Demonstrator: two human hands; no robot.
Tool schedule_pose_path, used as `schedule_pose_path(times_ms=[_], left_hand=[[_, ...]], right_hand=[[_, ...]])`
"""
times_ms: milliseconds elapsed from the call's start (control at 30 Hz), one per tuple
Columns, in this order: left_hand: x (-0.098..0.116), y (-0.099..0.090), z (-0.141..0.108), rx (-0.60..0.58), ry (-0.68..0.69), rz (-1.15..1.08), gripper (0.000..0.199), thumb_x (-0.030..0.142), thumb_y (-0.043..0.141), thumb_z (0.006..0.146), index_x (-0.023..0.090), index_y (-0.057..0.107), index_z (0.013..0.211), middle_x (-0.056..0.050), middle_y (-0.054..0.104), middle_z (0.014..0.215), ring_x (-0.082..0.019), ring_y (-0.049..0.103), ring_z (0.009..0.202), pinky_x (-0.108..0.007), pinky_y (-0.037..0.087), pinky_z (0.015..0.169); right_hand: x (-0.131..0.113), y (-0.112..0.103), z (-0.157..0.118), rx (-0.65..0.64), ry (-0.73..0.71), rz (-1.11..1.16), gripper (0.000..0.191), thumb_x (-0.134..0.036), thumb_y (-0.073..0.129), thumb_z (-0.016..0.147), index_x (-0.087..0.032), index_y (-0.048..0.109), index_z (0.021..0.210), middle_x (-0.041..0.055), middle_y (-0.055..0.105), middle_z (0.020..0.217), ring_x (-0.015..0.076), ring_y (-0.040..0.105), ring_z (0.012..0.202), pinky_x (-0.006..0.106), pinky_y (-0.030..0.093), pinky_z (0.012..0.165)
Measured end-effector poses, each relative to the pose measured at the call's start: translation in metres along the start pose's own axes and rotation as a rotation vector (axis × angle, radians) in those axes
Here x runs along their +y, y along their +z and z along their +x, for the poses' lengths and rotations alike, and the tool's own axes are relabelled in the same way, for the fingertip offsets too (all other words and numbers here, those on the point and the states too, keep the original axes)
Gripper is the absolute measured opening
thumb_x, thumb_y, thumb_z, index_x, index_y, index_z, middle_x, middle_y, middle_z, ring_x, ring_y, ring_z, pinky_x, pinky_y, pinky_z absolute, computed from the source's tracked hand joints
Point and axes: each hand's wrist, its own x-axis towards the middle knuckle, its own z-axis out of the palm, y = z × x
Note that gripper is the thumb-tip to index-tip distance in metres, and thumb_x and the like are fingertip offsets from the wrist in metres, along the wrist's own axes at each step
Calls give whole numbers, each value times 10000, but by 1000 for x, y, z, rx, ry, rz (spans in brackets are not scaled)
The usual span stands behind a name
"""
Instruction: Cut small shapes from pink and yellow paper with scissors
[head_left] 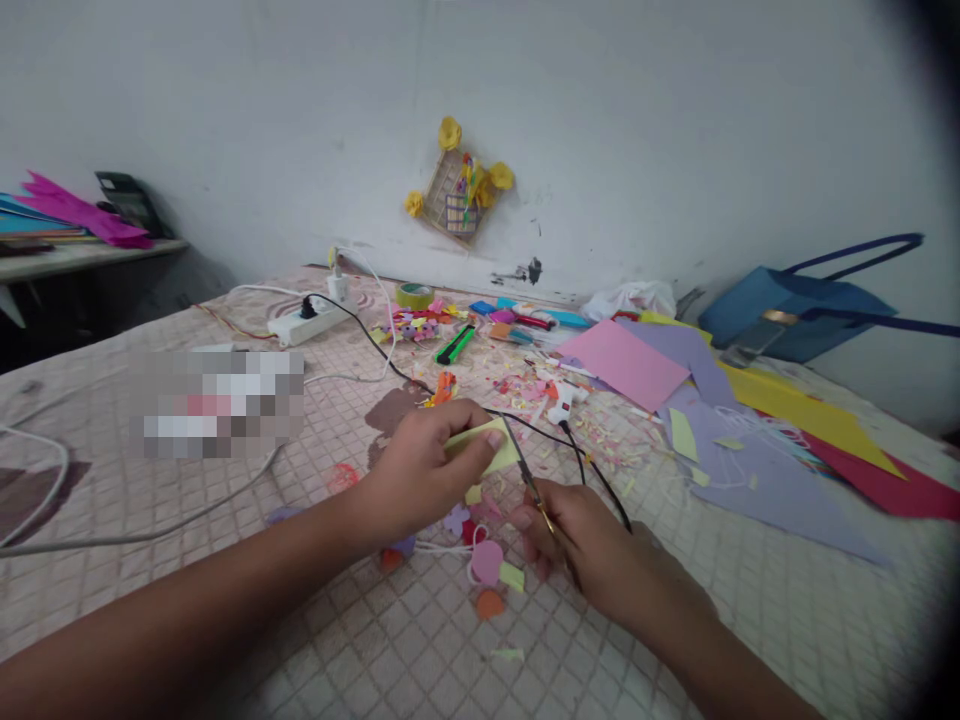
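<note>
Pinched between the thumb and fingers of my left hand (435,460) is a pale yellow paper piece (499,455). My right hand (577,540) is wrapped round the handles of the scissors (534,490), whose blades point up and to the left, at the right edge of the paper. Below the hands lie a pink paper circle (487,562) with white string, an orange paper piece (490,603) and small pale green scraps (512,576).
Coloured sheets, a pink one (626,362) among them, lie right. A glue gun (562,402), green cutter (455,344) and tape roll (415,296) stand beyond the hands. Cables run from a power strip (311,322). A blue bag (795,310) sits at the back right.
</note>
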Motion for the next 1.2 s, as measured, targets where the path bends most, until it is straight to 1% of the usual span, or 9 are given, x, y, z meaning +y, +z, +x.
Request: schedule_pose_path(times_ms=[67,200,367,500,700,833,1000,1100,1200], left_hand=[[0,0,1,-2,1,-6,246,267,451,827,147,500,619,31,478,582,-86,443,572,-206,345,542],[-1,-1,2,-22,-20,-58,252,282,456,830,144,508,626,33,470,588,-81,433,567,-200,337,527],[-2,1,1,-80,-45,-171,251,303,467,832,140,545,658,26,494,594,-82,448,563,-193,349,515],[0,7,-2,-145,-52,-166,242,285,468,828,134,569,668,14,528,603,-89,474,575,-195,356,518],[1,13,-5,-200,-29,-139,218,258,471,824,130,576,683,13,548,632,-85,488,599,-191,357,536],[0,14,-6,-252,-41,-128,201,282,487,815,139,564,698,26,515,638,-80,456,590,-188,337,519],[-1,17,-7,-357,-43,-70,250,314,496,803,149,478,615,51,393,573,-73,378,542,-195,293,486],[-2,13,-5,-378,-34,-55,249,337,475,818,149,514,660,38,440,597,-83,412,565,-201,317,504],[-3,3,1,-301,-20,-50,241,337,432,847,153,555,750,14,530,659,-96,473,607,-206,355,534]], right_hand=[[2,1,2,11,-4,11,318,-449,427,861,-207,482,663,19,588,589,148,546,512,233,373,459],[16,3,9,46,-97,106,356,-501,441,837,-192,485,666,12,570,569,132,517,480,226,364,436],[34,3,15,214,-176,390,373,-549,533,760,-185,508,684,-38,476,517,89,427,416,191,314,368],[32,3,13,259,-196,508,302,-471,626,721,-177,557,727,-39,491,533,81,443,424,181,334,372],[28,11,14,256,-211,608,209,-370,611,741,-178,543,695,-53,476,498,70,432,384,180,359,362],[26,11,14,299,-203,595,178,-337,589,744,-178,529,690,-56,475,488,71,429,382,178,340,354],[26,5,12,291,-216,535,182,-325,565,770,-172,543,673,-33,503,508,93,465,446,207,364,416],[25,3,9,291,-223,505,187,-328,567,776,-171,549,676,-27,514,515,100,472,466,213,360,431],[24,1,7,404,-199,502,180,-318,573,787,-179,540,677,-27,536,523,99,475,488,208,353,444]])
